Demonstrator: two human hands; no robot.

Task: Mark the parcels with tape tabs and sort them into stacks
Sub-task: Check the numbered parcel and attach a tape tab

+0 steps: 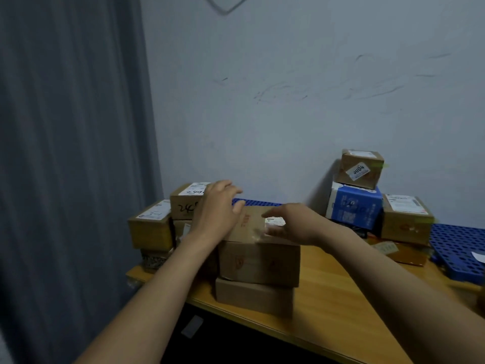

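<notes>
A brown cardboard parcel (258,261) sits on top of a flatter brown parcel (253,298) at the front of the wooden table (338,292). My left hand (216,208) hovers over the top parcel's left edge with fingers spread and relaxed. My right hand (288,222) reaches across its top from the right, fingers over a white label (274,222). Whether either hand touches the cardboard is unclear. A stack of parcels (183,203) with handwritten numbers stands at the left, another stack (359,169) at the right.
A blue printed box (354,206) and a brown parcel (405,222) stand in the right stack. A blue perforated mat (456,248) lies at the far right. A grey curtain (73,153) hangs on the left, against the wall behind the table.
</notes>
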